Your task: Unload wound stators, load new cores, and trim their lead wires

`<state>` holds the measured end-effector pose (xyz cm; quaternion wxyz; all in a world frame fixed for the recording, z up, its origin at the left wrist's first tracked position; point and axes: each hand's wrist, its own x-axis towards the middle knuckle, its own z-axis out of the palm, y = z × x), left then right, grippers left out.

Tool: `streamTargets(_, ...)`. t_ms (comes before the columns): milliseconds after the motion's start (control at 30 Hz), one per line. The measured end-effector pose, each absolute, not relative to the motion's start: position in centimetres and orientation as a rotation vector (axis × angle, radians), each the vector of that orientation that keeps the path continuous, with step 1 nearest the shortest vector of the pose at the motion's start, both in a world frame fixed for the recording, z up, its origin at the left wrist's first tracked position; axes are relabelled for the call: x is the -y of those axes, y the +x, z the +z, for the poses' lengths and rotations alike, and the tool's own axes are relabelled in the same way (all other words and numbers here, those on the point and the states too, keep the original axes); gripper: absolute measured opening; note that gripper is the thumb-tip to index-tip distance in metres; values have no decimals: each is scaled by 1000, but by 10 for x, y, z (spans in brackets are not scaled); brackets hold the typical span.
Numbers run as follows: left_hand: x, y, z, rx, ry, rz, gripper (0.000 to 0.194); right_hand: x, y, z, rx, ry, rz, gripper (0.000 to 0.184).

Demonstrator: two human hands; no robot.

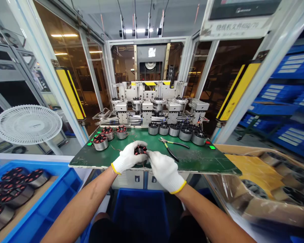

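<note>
A motor stator with reddish copper windings and black slots is held over the front of the green worktop. My left hand, in a white glove with a yellow cuff, wraps around its left side. My right hand, gloved the same way, is closed with its fingertips against the stator's right edge. What those fingertips pinch is hidden. Thin copper wire ends stick out near my left hand. Cutting pliers with green-and-black handles lie spread on the worktop, just beyond my right hand.
Wound stators stand at the worktop's back left, unwound ones at back right. Behind rises a winding machine between yellow light curtains. A blue crate of wound stators is left, a carton right, a fan far left.
</note>
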<state>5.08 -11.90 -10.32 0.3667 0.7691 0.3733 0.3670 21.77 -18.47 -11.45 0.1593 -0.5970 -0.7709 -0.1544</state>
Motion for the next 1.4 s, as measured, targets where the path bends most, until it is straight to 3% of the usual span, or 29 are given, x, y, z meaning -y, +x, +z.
streamTargets(67, 122, 43, -98, -1025, 2041, 935, 50, 179, 225, -115, 2244, -1659, -425, 34)
streamTargets(133, 130, 33, -92, -1243, 2133, 1168, 54, 173, 233, -115, 2261, -1605, -372, 32)
streamTargets(233, 150, 23, -86, -1393, 2464, 1580, 38, 167, 241, -116, 2271, -1537, -252, 29)
streamTargets(267, 158, 25, -86, -1293, 2702, 1504, 29, 166, 242, -117, 2277, -1512, -207, 29)
streamTargets(333, 171, 35, -90, -991, 3184, 1019, 20, 164, 245, -119, 2280, -1460, -127, 30)
streamTargets(400, 179, 50, -97, -892, 3422, 596, 23, 163, 246, -120, 2284, -1412, -80, 31)
streamTargets(500, 183, 65, -107, -1055, 3517, 397, 26, 163, 248, -119, 2298, -1411, -114, 30)
streamTargets(767, 182, 47, -94, -916, 3437, 252, 27, 164, 241, -111, 2324, -1574, -470, 32)
streamTargets(900, 177, 37, -90, -849, 3149, 583, 30, 162, 236, -112, 2325, -1604, -458, 31)
streamTargets(1067, 170, 36, -73, -1101, 2539, 890, 30, 167, 231, -111, 2385, -1626, -436, 25)
streamTargets(1400, 138, 98, -32, -1497, 2491, 574, 27, 208, 179, -129, 2337, -1817, -540, 21)
